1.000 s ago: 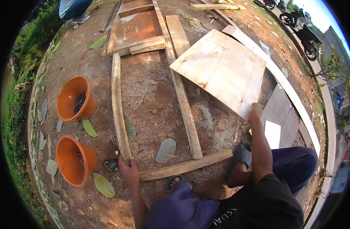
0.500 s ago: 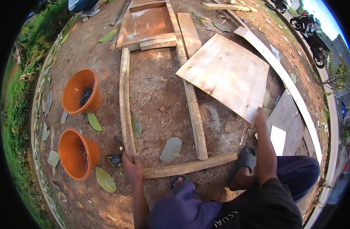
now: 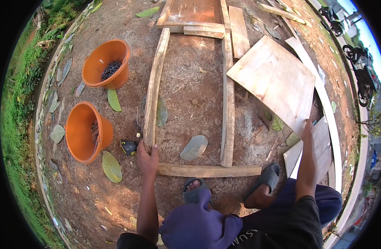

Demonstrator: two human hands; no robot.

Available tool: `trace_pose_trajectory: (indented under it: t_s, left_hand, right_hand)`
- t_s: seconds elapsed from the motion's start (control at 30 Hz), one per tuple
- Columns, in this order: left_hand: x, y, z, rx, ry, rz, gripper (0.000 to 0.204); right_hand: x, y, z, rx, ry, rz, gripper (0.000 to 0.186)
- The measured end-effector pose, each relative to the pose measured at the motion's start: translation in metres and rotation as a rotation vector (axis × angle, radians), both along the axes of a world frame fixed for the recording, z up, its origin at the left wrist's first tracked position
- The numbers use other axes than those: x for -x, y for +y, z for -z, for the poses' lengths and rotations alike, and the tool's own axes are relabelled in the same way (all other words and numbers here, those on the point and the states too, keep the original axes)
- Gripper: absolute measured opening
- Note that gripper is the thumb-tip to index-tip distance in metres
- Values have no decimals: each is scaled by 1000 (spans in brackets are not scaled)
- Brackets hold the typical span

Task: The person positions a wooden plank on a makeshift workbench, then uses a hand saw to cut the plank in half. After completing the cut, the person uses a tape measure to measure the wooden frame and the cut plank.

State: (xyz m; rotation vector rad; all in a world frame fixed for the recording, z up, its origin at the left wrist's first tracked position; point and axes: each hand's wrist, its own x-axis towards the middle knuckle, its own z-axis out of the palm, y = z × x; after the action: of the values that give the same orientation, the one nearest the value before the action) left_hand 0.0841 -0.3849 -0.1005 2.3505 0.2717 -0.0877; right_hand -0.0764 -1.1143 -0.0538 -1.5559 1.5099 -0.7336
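Two hands work on bare ground; the left hand (image 3: 147,159) grips the near end of a long plank (image 3: 154,89) beside a tape measure (image 3: 128,147); the right hand (image 3: 308,128) rests on the plywood sheet's (image 3: 273,79) near corner, its grip unclear; two orange buckets (image 3: 86,132) stand to the left.

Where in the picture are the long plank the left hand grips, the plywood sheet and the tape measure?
long plank (image 3: 155,79), head view, middle of its length.
plywood sheet (image 3: 273,81), head view, centre of its flat face.
tape measure (image 3: 128,147), head view, its dark and yellow case.
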Motion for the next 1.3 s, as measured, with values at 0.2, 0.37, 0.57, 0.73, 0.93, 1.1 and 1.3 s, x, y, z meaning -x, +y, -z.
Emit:
trace_pose_trajectory:
  t_s: [0.2,0.37,0.57,0.73,0.93,1.1,1.3]
  left_hand:
    - [0,1,-10,9,40,16,66]
    - [-3,2,-21,11,96,-2,65]
    - [-3,0,-2,240,100,-44,61]
    - [-5,10,-18,182,129,-109,56]
    - [-3,3,-11,245,120,-92,53]
    - [-4,20,4,396,89,-247,43]
    - [-5,22,6,541,-56,-394,27]
  right_hand:
    - [-5,0,2,-147,117,78,50]
    - [4,-10,25,-137,152,-4,53]
    - [31,-69,47,-105,188,-57,54]
    - [12,-27,59,-165,270,-66,57]
    - [24,-37,46,-161,381,-38,57]
    - [-1,10,42,-163,347,-102,62]
    - [-11,11,24,-287,314,-61,59]
